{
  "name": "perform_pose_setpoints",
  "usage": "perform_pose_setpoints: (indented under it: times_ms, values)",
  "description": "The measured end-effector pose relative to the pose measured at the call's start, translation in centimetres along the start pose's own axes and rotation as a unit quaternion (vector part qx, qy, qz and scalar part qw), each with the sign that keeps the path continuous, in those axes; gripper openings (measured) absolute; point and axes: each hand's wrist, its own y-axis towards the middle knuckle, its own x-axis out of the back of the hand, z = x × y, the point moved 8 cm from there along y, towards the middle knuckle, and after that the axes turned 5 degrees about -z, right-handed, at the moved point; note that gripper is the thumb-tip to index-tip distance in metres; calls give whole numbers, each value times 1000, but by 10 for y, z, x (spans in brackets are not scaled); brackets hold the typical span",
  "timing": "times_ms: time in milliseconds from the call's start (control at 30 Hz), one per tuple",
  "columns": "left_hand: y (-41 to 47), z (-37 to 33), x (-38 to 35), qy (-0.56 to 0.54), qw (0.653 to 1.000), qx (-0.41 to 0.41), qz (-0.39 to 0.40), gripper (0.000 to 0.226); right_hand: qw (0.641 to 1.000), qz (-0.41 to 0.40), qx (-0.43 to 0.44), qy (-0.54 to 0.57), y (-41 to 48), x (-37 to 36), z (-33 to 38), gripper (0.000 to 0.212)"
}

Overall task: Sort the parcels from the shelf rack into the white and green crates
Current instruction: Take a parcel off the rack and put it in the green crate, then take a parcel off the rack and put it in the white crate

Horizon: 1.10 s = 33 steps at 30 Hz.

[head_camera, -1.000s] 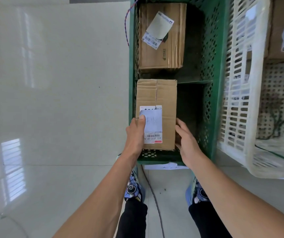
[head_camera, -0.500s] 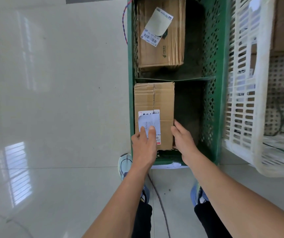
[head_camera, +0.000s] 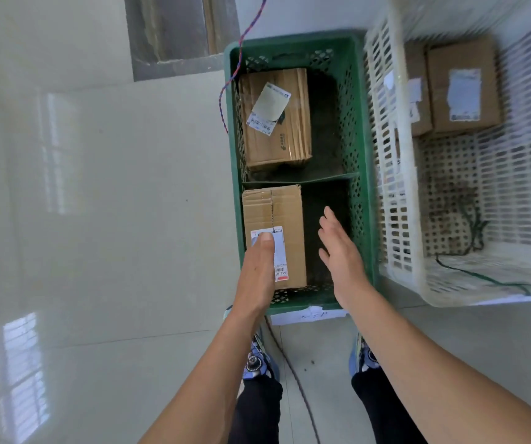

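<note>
A green crate (head_camera: 365, 187) stands on the floor in front of me, split by a divider. In its near compartment lies a cardboard parcel (head_camera: 285, 213) with a white label. My left hand (head_camera: 257, 270) rests flat on that label, fingers straight, not gripping. My right hand (head_camera: 337, 248) hovers open above the bare right part of the same compartment, apart from the parcel. A second parcel (head_camera: 293, 139) with a skewed label lies in the far compartment. The white crate (head_camera: 395, 174) sits right of the green one and holds two parcels (head_camera: 462, 88).
A red-blue cord (head_camera: 225, 91) hangs over the green crate's far left corner. A dark cable (head_camera: 299, 379) runs along the tiled floor between my feet. A paper label (head_camera: 309, 314) sticks to the green crate's near wall. A grey doorway (head_camera: 174, 33) lies beyond.
The parcel has come to rest in the near compartment. My right hand let go of its side and moved away to the right, fingers spread. My left hand slid onto the label.
</note>
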Motion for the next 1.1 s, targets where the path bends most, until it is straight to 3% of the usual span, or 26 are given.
perform_pose_setpoints:
  times_ms: [100, 267, 433, 567, 733, 933, 1100]
  values:
    - [-50, -69, 2, -17, 998, -50, 36, 74, 997, -9, 53, 47, -48, 14, 74, 56]
    - [-144, -200, -4, 6, 979, -178, 96, 77, 986, -41, 135, 91, -131, 46, 192, 71]
    - [-264, -315, -25, 41, 950, -273, 144, 95, 964, -83, 208, 142, -240, 104, 304, 49]
    - [-346, -367, -57, 63, 932, -313, 168, 96, 941, -127, 246, 195, -309, 171, 359, 55]
    - [-440, -407, -125, 77, 913, -350, 194, 85, 916, -169, 287, 225, -383, 277, 396, 53]
    - [-542, -421, -246, 94, 891, -385, 220, 94, 888, -204, 323, 256, -448, 426, 401, 52]
    - [-612, -420, -352, 85, 885, -390, 240, 88, 871, -215, 348, 270, -489, 540, 395, 59]
